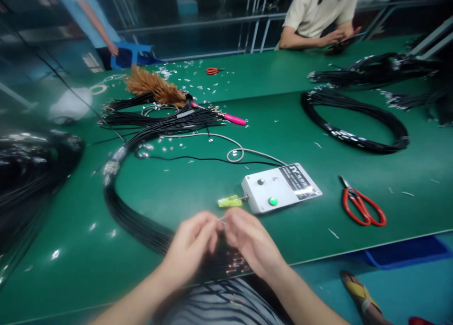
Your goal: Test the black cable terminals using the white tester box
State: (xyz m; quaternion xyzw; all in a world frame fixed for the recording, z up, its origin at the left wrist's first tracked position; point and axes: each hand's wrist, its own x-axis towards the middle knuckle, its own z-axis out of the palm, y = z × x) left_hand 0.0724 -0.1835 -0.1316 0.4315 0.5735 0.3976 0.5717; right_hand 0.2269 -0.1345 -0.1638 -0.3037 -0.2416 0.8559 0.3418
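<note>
My left hand (193, 242) and my right hand (249, 240) meet at the table's near edge, fingers pinched together on a thin wire end (222, 219) between them. Beneath them lies a bundle of black cables (134, 221) with metal tips, curving left and back. Just beyond my fingers sits a white test box (279, 188) with a green button and a yellow-green clip (230, 201) on its left side.
Red scissors (363, 207) lie to the right on the green table (318, 240). A coiled black cable loop (357, 119) lies far right, a feather duster (155, 86) with pink handle at back left. Another person (314, 18) works at the far side.
</note>
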